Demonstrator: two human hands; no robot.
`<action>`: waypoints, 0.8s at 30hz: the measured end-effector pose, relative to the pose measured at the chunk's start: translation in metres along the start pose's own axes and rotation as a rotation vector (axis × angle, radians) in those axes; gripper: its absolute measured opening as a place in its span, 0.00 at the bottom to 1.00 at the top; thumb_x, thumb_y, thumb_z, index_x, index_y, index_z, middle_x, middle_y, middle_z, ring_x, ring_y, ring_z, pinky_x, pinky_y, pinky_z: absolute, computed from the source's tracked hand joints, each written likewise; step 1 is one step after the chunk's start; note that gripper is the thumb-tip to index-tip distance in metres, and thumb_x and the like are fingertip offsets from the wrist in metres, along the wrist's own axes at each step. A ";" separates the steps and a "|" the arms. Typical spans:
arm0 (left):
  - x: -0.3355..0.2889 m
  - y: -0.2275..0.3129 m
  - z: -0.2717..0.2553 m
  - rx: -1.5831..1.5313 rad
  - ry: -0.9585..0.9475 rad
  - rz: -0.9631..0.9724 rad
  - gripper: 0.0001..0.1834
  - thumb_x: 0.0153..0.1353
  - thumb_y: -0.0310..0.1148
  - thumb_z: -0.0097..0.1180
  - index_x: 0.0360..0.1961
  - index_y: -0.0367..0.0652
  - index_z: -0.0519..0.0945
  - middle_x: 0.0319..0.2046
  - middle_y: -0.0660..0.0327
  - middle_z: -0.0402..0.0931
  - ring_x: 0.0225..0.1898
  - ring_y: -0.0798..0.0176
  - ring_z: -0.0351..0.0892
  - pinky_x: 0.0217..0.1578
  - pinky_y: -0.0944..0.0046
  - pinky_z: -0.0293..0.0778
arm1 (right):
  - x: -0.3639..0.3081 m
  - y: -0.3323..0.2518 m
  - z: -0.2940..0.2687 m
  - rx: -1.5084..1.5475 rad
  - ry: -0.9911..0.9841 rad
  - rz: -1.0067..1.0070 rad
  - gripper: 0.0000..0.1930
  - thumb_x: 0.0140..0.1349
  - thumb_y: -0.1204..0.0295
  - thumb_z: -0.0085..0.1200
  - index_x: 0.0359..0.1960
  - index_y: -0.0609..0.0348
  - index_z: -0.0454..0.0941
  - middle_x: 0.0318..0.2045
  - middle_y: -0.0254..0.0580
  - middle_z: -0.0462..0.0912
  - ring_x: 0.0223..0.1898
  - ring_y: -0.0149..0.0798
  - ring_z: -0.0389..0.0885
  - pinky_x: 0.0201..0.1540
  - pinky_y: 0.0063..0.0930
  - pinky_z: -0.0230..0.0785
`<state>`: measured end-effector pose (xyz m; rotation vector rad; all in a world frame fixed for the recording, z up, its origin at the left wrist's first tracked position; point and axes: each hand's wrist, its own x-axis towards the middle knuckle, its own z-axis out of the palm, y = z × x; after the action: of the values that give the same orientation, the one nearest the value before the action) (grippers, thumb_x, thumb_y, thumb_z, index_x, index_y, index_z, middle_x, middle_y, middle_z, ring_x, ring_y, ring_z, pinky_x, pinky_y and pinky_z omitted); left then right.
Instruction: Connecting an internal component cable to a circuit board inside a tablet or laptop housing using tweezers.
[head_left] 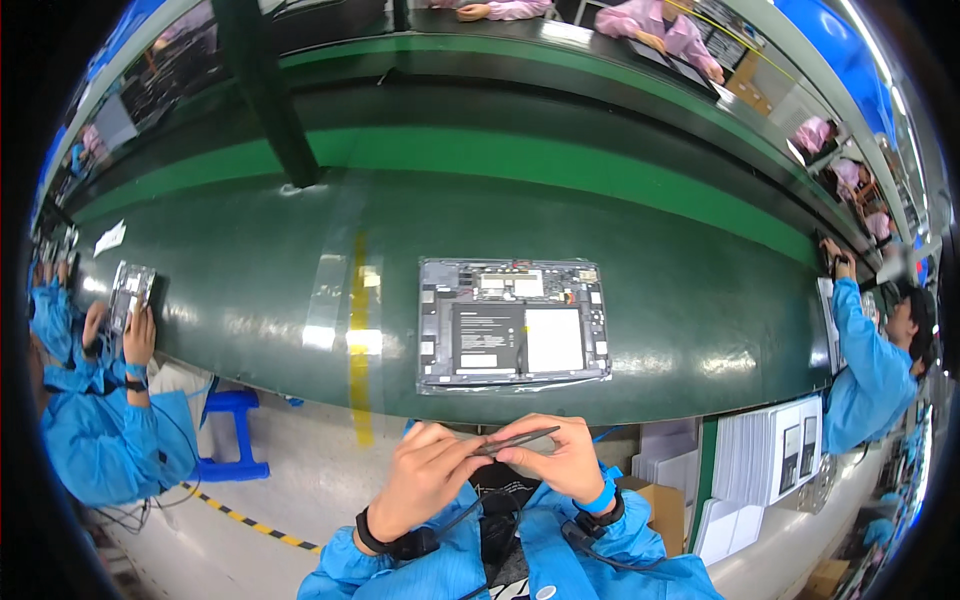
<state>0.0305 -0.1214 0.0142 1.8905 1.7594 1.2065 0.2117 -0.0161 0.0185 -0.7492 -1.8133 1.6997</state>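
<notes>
My left hand (425,475) and my right hand (562,462) meet in front of my chest, just off the near edge of the bench. Between them is a slim dark pointed tool (525,438), its tip towards the right. Fingers of both hands are closed on it; they cover part of it, and its exact kind cannot be made out. Beyond my hands, untouched, an opened tablet-like device (435,375) lies flat on the green bench (690,320). Inside it sit a black battery pack (487,340) with a white panel (555,340) on its right half, and circuit boards along the far side.
Yellow tape (360,310) crosses the bench left of the device. Co-workers in blue sit at left (120,440) and right (870,350). A blue stool (238,435) stands at left. White trays (760,460) are stacked below at right. A dark post (265,95) rises behind.
</notes>
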 end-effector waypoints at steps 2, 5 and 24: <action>-0.005 -0.006 -0.009 -0.001 0.039 -0.008 0.14 0.46 0.29 0.71 0.37 0.39 0.85 0.24 0.61 0.79 0.29 0.58 0.75 0.32 0.61 0.67 | 0.012 -0.009 0.008 -0.027 -0.061 0.019 0.12 0.56 0.73 0.68 0.41 0.62 0.85 0.38 0.43 0.87 0.41 0.37 0.85 0.45 0.30 0.76; -0.013 -0.020 -0.031 0.082 0.104 0.012 0.15 0.48 0.31 0.71 0.37 0.39 0.85 0.24 0.62 0.79 0.29 0.60 0.76 0.31 0.62 0.68 | 0.041 -0.024 0.022 -0.161 -0.192 -0.002 0.11 0.58 0.71 0.66 0.41 0.62 0.85 0.38 0.41 0.88 0.39 0.35 0.85 0.44 0.27 0.76; 0.047 -0.179 -0.082 0.512 0.041 -0.010 0.35 0.55 0.48 0.59 0.63 0.44 0.72 0.66 0.59 0.67 0.70 0.53 0.59 0.71 0.45 0.48 | 0.255 0.047 0.083 -0.443 0.108 -0.309 0.09 0.58 0.70 0.63 0.35 0.63 0.84 0.30 0.47 0.87 0.34 0.41 0.88 0.37 0.31 0.76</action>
<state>-0.1552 -0.0660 -0.0444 2.1227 2.2601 0.8454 -0.0247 0.1101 -0.0302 -0.6729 -2.1269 1.0560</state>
